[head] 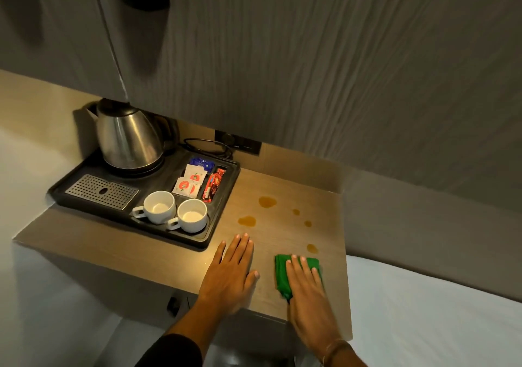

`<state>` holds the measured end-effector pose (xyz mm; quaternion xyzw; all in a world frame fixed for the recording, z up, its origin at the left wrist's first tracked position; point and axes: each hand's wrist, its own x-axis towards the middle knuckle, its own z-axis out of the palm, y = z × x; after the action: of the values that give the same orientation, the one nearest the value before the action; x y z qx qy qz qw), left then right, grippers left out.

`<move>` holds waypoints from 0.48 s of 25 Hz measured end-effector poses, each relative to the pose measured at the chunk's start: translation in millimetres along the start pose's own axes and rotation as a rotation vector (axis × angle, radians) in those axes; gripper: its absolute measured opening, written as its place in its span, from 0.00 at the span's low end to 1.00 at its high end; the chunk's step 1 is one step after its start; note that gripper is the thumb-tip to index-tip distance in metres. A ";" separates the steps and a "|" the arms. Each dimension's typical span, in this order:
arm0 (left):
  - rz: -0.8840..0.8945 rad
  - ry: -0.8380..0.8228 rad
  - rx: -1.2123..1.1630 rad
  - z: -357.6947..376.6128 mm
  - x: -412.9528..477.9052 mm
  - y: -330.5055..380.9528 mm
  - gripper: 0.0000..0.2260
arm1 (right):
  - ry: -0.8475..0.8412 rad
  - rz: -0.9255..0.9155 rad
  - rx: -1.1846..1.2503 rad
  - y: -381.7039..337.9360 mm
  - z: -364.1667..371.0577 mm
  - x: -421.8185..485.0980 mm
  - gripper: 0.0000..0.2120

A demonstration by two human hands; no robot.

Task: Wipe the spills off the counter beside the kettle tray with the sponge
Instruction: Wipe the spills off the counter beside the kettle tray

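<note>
Several brown spills lie on the wooden counter (319, 191) to the right of the black kettle tray (226, 197): the largest spill (267, 202) at the back, another spill (247, 221) near the tray, a third spill (312, 248) close to the sponge, and small drops between them. A green sponge (281, 276) lies flat near the counter's front edge. My right hand (309, 296) presses flat on top of it, fingers stretched out. My left hand (230, 273) rests palm down on the bare counter just left of the sponge, holding nothing.
The tray carries a steel kettle (127, 138), two white cups (159, 207) (193, 219), a metal drip grate (102, 191) and sachets (195, 180). A wall socket with a black cord (226, 143) sits behind. Grey cabinet doors (310, 56) hang overhead. A white bed (437, 310) borders the right edge.
</note>
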<state>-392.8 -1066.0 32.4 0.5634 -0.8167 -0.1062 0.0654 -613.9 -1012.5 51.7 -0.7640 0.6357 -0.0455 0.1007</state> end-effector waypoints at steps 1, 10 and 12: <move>0.001 0.005 -0.007 2.5 0.5 -0.8 0.33 | -0.028 -0.048 -0.011 11.9 0.2 -5.1 0.37; 0.011 0.036 -0.030 12.8 -1.2 -5.3 0.31 | 0.037 -0.058 0.156 41.4 -20.7 47.1 0.35; 0.007 0.056 -0.035 13.7 -1.4 -5.6 0.31 | -0.004 -0.158 0.140 58.0 -11.0 22.1 0.35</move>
<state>-390.3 -1065.3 17.7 0.5619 -0.8146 -0.1046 0.0986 -667.8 -1045.2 48.9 -0.8030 0.5684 -0.0960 0.1512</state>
